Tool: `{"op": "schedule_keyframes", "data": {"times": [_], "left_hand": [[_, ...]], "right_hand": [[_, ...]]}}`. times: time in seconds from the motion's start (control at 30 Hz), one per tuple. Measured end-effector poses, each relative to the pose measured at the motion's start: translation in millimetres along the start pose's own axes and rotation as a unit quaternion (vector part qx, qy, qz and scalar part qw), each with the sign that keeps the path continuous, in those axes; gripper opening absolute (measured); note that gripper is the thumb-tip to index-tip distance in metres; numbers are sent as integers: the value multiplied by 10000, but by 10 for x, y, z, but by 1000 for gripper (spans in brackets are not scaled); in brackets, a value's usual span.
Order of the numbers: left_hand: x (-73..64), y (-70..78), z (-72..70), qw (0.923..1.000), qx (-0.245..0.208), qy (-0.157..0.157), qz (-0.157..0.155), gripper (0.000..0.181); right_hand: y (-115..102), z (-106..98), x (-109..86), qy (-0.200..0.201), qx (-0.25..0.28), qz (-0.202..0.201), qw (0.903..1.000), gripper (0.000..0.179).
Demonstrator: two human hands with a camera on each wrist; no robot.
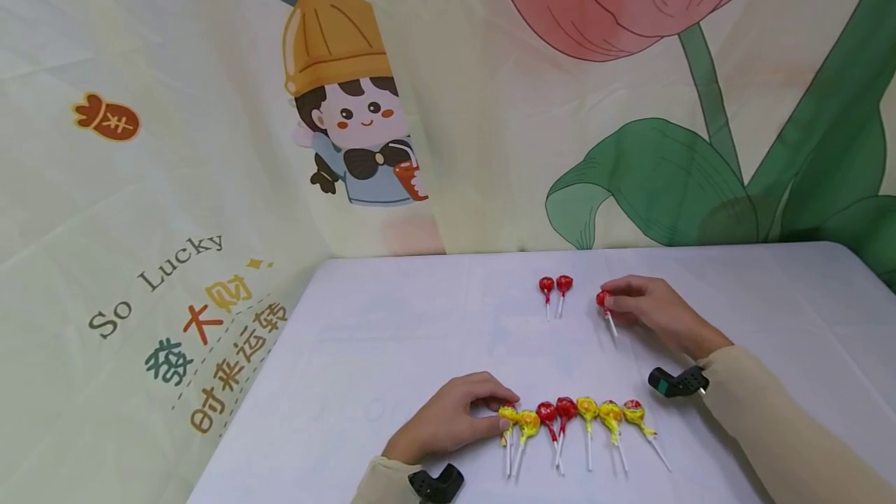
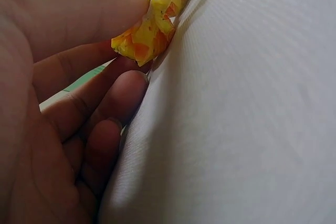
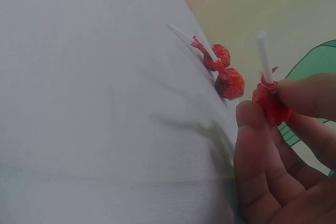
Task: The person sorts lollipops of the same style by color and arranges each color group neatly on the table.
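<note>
My right hand (image 1: 654,309) pinches a red-wrapped lollipop (image 3: 272,106) between thumb and fingers near the back of the table, its white stick sticking out free. Left of it, two red lollipops (image 1: 555,285) lie side by side. Nearer the front, my left hand (image 1: 458,417) grips a yellow lollipop (image 2: 152,30) by its wrapped head, at the left end of a row. That row continues rightward with another yellow lollipop (image 1: 529,423), two red lollipops (image 1: 556,412) and several more yellow ones (image 1: 611,414), sticks toward the front.
A white cloth covers the table (image 1: 392,325). Behind it hangs a printed curtain (image 1: 476,138) with a cartoon figure, a tulip and lettering. Black wrist devices (image 1: 677,381) sit on both of the person's wrists.
</note>
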State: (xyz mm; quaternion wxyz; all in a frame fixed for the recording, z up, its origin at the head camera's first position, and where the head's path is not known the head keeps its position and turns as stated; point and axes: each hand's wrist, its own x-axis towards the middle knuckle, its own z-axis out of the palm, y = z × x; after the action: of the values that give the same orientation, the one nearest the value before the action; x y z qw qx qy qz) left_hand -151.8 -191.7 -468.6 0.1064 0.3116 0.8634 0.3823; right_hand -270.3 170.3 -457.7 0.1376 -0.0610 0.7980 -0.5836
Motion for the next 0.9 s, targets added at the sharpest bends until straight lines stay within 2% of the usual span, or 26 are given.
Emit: {"op": "schedule_keyframes", "data": {"times": [0.33,0.63,0.9], "left_hand": [[3,1,-4,9999,-141,-22,-5,28],[11,35,-17,9999,-138,-19,-6,28],[15,41,-19,9999,-120,-36,-95,28]], "right_hand": [[-43,-30,179,99,-274,-19,9996,44],[-96,-10,296,152,-328,11,9993,46],[-93,10,374,152,-308,27,9994,40]]}}
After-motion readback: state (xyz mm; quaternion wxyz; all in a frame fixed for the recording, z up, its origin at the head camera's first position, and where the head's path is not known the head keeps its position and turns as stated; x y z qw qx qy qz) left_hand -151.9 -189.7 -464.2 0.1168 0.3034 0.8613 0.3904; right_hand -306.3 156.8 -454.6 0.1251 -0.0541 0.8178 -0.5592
